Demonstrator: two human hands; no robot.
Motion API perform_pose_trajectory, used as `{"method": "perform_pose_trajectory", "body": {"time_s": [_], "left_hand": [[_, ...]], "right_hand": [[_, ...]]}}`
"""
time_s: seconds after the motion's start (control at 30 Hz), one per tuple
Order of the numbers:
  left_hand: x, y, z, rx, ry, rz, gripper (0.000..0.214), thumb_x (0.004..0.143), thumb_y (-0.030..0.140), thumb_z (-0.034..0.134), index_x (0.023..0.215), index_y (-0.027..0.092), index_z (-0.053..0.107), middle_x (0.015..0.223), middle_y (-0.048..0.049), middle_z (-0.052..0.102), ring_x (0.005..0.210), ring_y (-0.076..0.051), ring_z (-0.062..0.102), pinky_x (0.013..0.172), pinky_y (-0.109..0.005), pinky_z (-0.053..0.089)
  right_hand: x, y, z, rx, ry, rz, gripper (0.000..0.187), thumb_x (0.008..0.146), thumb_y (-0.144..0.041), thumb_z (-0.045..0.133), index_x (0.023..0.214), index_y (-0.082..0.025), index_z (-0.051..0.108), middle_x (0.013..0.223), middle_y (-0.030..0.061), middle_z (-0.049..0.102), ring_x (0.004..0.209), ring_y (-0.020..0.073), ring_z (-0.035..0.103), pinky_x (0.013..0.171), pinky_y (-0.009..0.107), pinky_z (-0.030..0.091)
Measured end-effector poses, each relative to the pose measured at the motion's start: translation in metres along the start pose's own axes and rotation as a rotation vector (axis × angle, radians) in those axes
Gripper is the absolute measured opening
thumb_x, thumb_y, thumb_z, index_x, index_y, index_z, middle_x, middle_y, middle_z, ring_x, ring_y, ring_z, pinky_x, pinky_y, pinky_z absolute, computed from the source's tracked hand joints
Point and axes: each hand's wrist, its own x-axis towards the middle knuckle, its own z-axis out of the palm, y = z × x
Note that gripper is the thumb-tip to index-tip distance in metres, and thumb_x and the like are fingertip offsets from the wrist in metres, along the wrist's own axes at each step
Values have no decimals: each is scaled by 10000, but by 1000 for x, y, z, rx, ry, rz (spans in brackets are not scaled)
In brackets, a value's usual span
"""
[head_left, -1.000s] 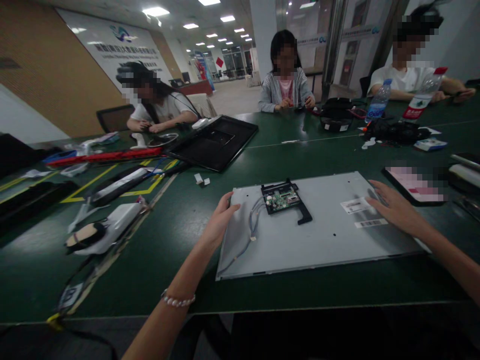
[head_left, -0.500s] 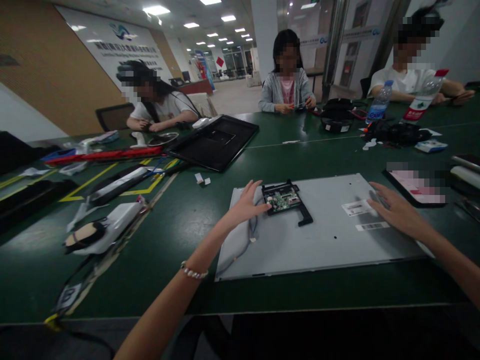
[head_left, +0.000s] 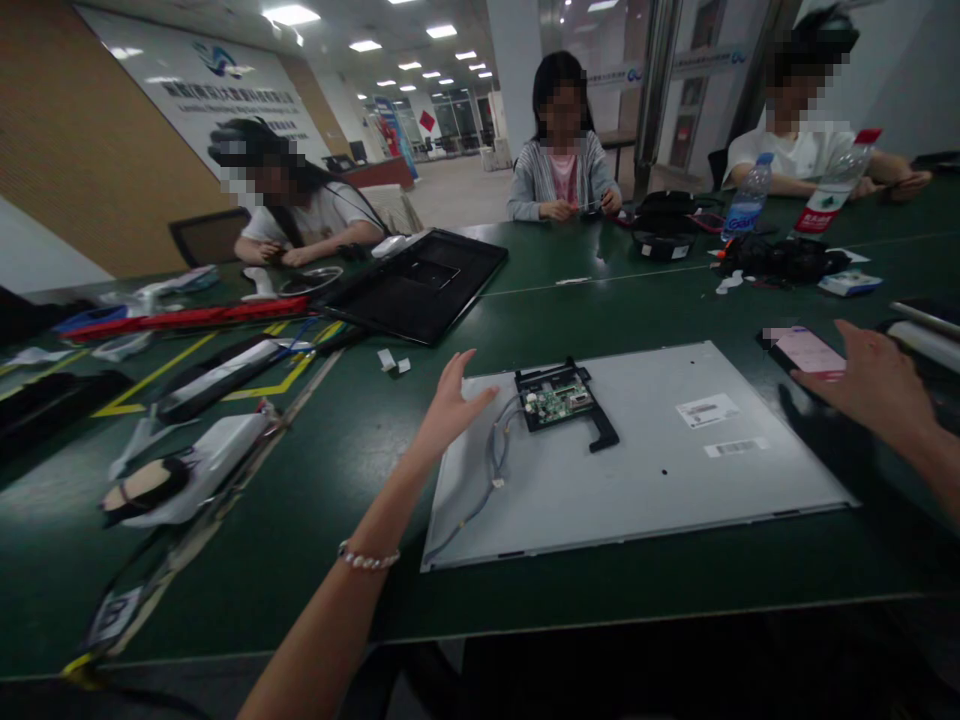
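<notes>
A flat grey display panel (head_left: 600, 490) lies back side up on the green table in front of me. On its upper left part rests a green circuit board (head_left: 559, 402) in a black bracket (head_left: 604, 428), and a grey cable (head_left: 496, 455) runs from it toward the panel's lower left corner. My left hand (head_left: 456, 402) hovers by the panel's left edge, fingers apart, holding nothing. Off the panel's right side, my right hand (head_left: 874, 378) is spread open near a phone (head_left: 808, 352) with a lit pink screen. Whether it touches the phone I cannot tell.
A black monitor housing (head_left: 424, 285) lies behind the panel to the left. A white device (head_left: 202, 470) and a black strip-like part (head_left: 217, 378) are at the left. Two bottles, a blue-capped one (head_left: 746, 200) among them, stand back right. Three people sit across the table.
My right hand has moved off the panel's labels to the right, toward the phone. My left hand has drawn back left from the circuit board. The whole view has shifted slightly.
</notes>
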Motion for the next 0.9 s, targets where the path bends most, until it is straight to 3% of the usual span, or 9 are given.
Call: {"method": "perform_pose_trajectory", "body": {"time_s": [0.1,0.2,0.5,0.7,0.8,0.9], "left_hand": [[0,0,-6,-6,13,-35,719,811,444,629,1451,232,383,1535,-121,349,1428,-305,299,1167,-507,235],[-1,0,-8,-28,22,-61,700,821,431,613,1453,232,386,1514,-119,380,1401,-306,345,1148,-509,276],[-1,-3,-10,0,93,-44,642,836,399,586,1427,221,410,1494,-116,398,1382,-286,370,1149,-471,284],[0,-7,-5,75,77,4,598,828,382,565,1387,203,451,1452,-118,450,1368,-281,389,1164,-465,257],[-2,-3,1,84,10,49,671,811,418,588,1416,189,409,1480,-131,416,1389,-291,359,1165,-467,254],[-6,8,10,66,-123,97,776,810,485,603,1476,200,324,1541,-134,333,1423,-299,304,1170,-468,243]], "right_hand": [[8,11,4,-39,-70,22,904,851,-700,437,1514,-123,226,1415,285,423,1203,435,493,861,507,408],[10,15,7,-55,-85,9,880,866,-702,390,1510,-127,224,1394,267,468,1222,424,484,894,522,388],[14,15,18,-73,27,-13,825,902,-639,360,1501,-89,227,1344,277,501,1239,396,470,954,491,353],[14,14,17,-25,72,-5,774,925,-574,393,1507,-86,245,1426,310,412,1306,434,409,1039,574,246],[7,-1,9,79,59,-115,747,928,-525,432,1510,-97,242,1486,282,364,1375,404,339,1081,553,255],[-4,-25,3,246,28,-339,699,931,-465,447,1503,-108,261,1515,224,364,1409,331,321,1138,444,267]]}}
